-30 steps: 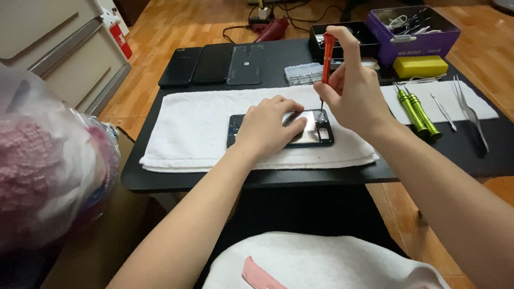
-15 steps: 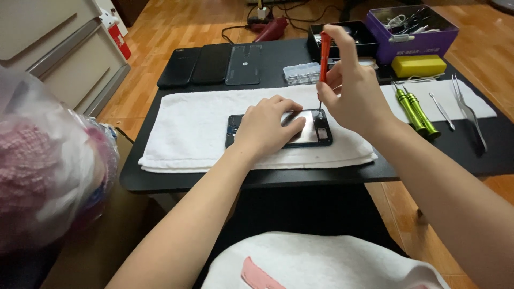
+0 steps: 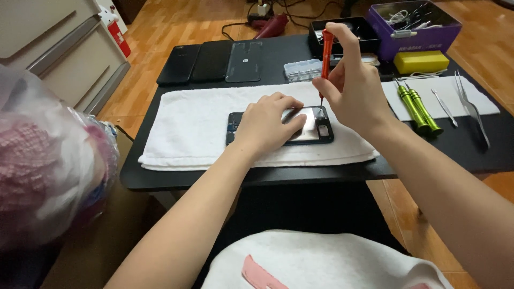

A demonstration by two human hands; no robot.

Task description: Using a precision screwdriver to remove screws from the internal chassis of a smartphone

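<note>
Currently the right hand [image 3: 356, 88] pinches a red screwdriver [image 3: 326, 53] between thumb and fingertips, index finger capped over the top, shaft near upright. Its tip sits on the upper right corner of the opened phone [image 3: 313, 126], close to the camera cut-out. Whether the tip is seated in a screw head is too small to tell.

The left hand [image 3: 267, 120] lies flat over the left and middle of the phone, fingers slightly spread and pressing down, gripping nothing. The phone lies on a white towel [image 3: 193, 128] on the black table [image 3: 160, 179], roughly centre.

To do this step well, probably: keep the driver vertical, put light downward load through the index finger, turn with thumb and middle finger only. The left hand should keep the phone from sliding on the towel, which is soft and may let it rock. A tilted shaft risks cam-out and a stripped head.

Two green screwdrivers [image 3: 418, 109] and tweezers [image 3: 471, 107] lie on a white sheet to the right. A clear parts box [image 3: 302, 69] sits behind the towel, near enough to receive screws.
</note>
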